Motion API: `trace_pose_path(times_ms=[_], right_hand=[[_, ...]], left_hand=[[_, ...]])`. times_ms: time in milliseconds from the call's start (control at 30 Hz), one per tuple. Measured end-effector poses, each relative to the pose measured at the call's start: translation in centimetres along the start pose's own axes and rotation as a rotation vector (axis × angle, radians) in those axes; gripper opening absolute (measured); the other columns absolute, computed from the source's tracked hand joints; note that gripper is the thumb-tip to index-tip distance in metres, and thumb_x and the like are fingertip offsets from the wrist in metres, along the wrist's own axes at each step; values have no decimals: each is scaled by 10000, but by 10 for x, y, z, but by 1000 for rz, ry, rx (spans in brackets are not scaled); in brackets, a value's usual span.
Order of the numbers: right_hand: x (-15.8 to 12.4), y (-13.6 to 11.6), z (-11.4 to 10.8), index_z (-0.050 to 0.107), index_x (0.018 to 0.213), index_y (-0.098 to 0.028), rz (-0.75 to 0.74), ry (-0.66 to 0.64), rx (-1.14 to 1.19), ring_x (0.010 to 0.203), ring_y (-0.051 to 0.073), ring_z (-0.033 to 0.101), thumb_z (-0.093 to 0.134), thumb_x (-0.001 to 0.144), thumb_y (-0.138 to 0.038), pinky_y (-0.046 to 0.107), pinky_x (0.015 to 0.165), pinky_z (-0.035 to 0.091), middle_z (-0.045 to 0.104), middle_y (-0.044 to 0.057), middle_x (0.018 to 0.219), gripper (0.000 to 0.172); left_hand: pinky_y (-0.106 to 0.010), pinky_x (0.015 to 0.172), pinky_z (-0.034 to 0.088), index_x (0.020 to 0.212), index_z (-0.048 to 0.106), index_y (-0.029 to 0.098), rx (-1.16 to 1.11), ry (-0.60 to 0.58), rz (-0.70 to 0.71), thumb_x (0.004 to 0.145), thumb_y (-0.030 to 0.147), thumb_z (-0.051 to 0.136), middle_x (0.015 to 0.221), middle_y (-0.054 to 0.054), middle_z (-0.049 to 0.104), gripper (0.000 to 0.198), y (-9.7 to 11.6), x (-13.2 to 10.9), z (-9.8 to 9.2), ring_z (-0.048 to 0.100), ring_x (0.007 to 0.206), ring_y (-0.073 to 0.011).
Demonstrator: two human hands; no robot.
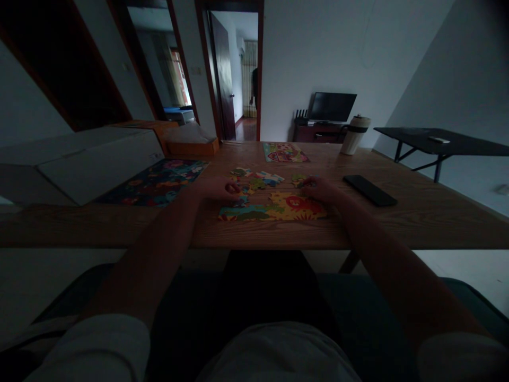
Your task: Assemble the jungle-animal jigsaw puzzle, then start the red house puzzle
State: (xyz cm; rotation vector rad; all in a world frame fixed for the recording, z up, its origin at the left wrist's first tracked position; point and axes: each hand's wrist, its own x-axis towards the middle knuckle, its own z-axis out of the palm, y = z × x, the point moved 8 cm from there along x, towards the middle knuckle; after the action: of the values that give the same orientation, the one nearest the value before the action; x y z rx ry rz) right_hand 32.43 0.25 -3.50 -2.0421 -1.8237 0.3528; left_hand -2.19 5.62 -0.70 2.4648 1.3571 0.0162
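Note:
A partly joined jigsaw (278, 208) with a red lion on yellow lies near the front edge of the wooden table (397, 223). Several loose pieces (260, 179) are scattered just behind it. My left hand (217, 188) rests at the jigsaw's left rear, fingers curled over a small piece. My right hand (320, 190) sits at the jigsaw's right rear, fingertips on a piece by the loose ones. The light is dim, so what each hand pinches is hard to make out.
A finished dark puzzle (157, 183) lies at left beside a white box (79, 164). Another puzzle picture (284, 153) lies at the back. A black phone (369, 190) lies at right, a tumbler (355, 135) behind it. An orange box (191, 143) stands at the back left.

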Motion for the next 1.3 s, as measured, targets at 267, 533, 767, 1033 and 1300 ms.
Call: trace_pose_path(times_ms=[267, 533, 767, 1033, 1300], right_hand=[[-1, 0, 2, 757, 1186, -209, 0, -25, 13, 1013, 285, 747, 683, 956, -303, 375, 885, 576, 790, 113, 1130, 259], [1, 1, 3, 749, 1164, -205, -3, -25, 1, 989, 274, 746, 672, 961, -280, 363, 864, 574, 786, 116, 1138, 230], [4, 3, 4, 756, 1143, -208, -15, -24, 1, 981, 270, 743, 676, 959, -286, 364, 875, 572, 789, 112, 1120, 215], [2, 1, 3, 747, 1170, -201, -10, -33, -16, 967, 263, 737, 673, 965, -300, 340, 835, 567, 786, 111, 1116, 239], [0, -2, 3, 745, 1179, -198, -10, -47, -15, 1011, 273, 745, 666, 992, -307, 347, 863, 567, 780, 128, 1176, 231]], left_hand=[[-314, 829, 494, 1242, 820, 333, -122, -90, 123, 789, 568, 782, 1012, -33, 812, 511, 28, -1, 15, 710, 946, -261], [-318, 894, 495, 1117, 858, 346, -143, -74, 194, 823, 497, 752, 1133, -20, 811, 348, 39, 0, 15, 705, 1004, -259], [-341, 1068, 447, 1098, 856, 332, -86, 0, 301, 880, 435, 729, 1223, -38, 785, 272, 47, 3, 16, 654, 1231, -279], [-324, 1012, 480, 1232, 812, 284, -22, -30, 291, 917, 414, 705, 1277, -54, 756, 358, 48, 0, 16, 668, 1191, -279], [-417, 1045, 477, 1337, 757, 220, 205, 280, 179, 1051, 383, 524, 1317, -119, 722, 403, 34, 18, 9, 646, 1192, -298]])
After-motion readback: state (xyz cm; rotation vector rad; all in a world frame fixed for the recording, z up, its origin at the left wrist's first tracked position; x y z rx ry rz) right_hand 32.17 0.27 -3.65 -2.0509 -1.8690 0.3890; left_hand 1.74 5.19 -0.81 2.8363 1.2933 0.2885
